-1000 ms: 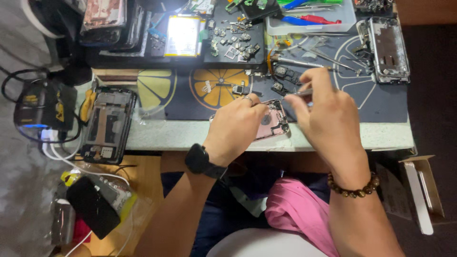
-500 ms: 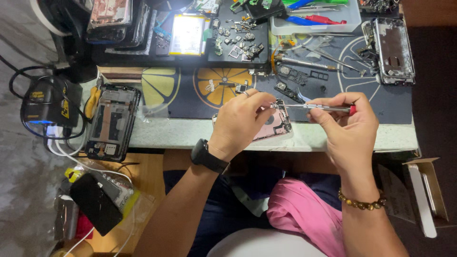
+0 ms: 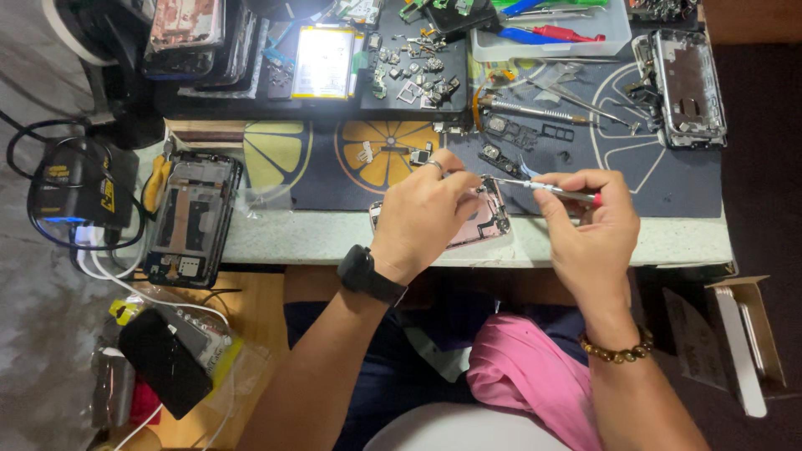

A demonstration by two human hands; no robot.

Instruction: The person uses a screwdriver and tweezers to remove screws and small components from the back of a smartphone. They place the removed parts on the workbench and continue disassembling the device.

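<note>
1. In the head view we see the left hand [image 3: 426,209] resting curled on a pink opened phone body [image 3: 480,219] that lies at the front edge of the bench, the fingers pinched narrowly at its upper edge.
2. The right hand [image 3: 589,225] grips a thin screwdriver with a red end [image 3: 543,188], held nearly level, its tip reaching the spot where the left fingers pinch, just above the phone body.
3. We note a black watch [image 3: 368,274] on the left wrist and a brown bead bracelet [image 3: 618,351] on the right.
4. For packages, a clear plastic tray [image 3: 551,38] sits at the far edge holding red and blue tools; a bright, pale rectangular panel [image 3: 324,63] lies left of it on a dark tray strewn with small metal parts [image 3: 413,71].
5. A brown cardboard box [image 3: 735,342] stands open low at the right, beside the bench.
6. A yellow-labelled black device [image 3: 79,188] with cables sits at far left, near a stripped black phone frame [image 3: 190,217].
7. Another stripped frame [image 3: 685,88] lies at the far right.
8. The surface is a pale bench [image 3: 334,238] covered by a dark mat printed with orange and yellow citrus slices [image 3: 384,154].
9. Below we see a wooden floor with a black phone [image 3: 163,363] in clear wrapping.
</note>
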